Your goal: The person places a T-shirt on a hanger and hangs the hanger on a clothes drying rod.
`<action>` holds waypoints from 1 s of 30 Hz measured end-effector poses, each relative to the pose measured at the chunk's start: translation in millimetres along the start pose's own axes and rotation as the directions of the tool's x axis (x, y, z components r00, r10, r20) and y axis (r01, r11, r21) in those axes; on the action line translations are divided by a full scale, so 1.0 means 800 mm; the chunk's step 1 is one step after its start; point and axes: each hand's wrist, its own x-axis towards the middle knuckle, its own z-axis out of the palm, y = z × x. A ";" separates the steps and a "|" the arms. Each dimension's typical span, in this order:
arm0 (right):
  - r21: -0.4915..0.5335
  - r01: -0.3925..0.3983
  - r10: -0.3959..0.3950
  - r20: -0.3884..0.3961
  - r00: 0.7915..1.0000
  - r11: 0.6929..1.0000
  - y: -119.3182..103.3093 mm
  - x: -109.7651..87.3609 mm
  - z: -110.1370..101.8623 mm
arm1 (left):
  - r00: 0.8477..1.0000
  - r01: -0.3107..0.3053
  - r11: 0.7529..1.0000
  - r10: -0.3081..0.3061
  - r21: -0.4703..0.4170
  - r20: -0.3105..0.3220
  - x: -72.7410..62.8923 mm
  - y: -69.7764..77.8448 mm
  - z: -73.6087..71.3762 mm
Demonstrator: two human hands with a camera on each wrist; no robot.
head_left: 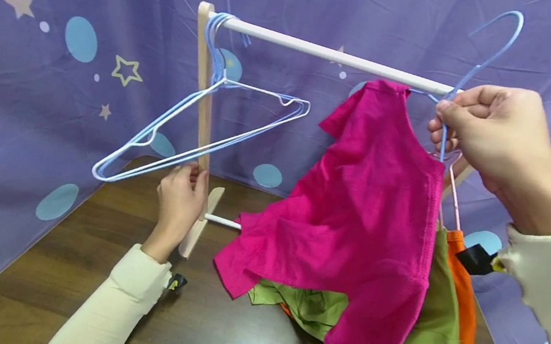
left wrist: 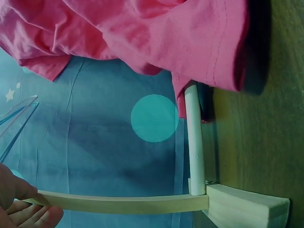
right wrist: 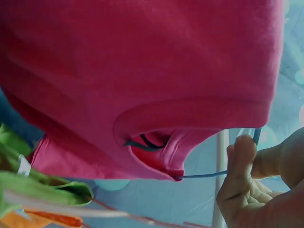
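My right hand (head_left: 500, 132) pinches a blue hanger (head_left: 477, 68) at the neck below its hook, close in front of the rail's right end. A bright pink shirt (head_left: 370, 208) hangs from that hanger; its neckline shows in the right wrist view, with the hanger wire (right wrist: 204, 175) coming out of it. The hook points up, above the white rail (head_left: 332, 56). Low on the left side, my left hand (head_left: 180, 197) grips the wooden post (head_left: 206, 105) of the clothes rack, thumb and fingers around it. In the left wrist view the same post (left wrist: 123, 203) runs down to its foot.
Several blue and white hangers (head_left: 208, 128) hang at the rail's left end. Behind the pink shirt hang a green garment (head_left: 429, 332) and an orange garment (head_left: 461, 312). A lower white bar (head_left: 223, 221) joins the rack near the wooden table (head_left: 58, 271). A purple patterned curtain (head_left: 134, 14) stands behind.
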 end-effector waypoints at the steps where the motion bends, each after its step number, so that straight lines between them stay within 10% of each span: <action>1: -0.031 0.000 0.000 -0.001 1.000 1.000 0.001 0.002 -0.001 | 1.000 0.001 1.000 -0.001 0.002 0.000 0.000 -0.001 0.000; 11: -0.275 0.036 -0.035 0.007 0.999 0.961 0.020 0.015 -0.006 | 1.000 0.002 1.000 -0.002 0.013 0.001 -0.001 -0.001 0.002; 30: -0.642 0.100 -0.113 0.021 0.993 0.760 0.039 0.005 -0.008 | 1.000 0.000 1.000 0.000 0.015 0.014 0.000 -0.003 0.001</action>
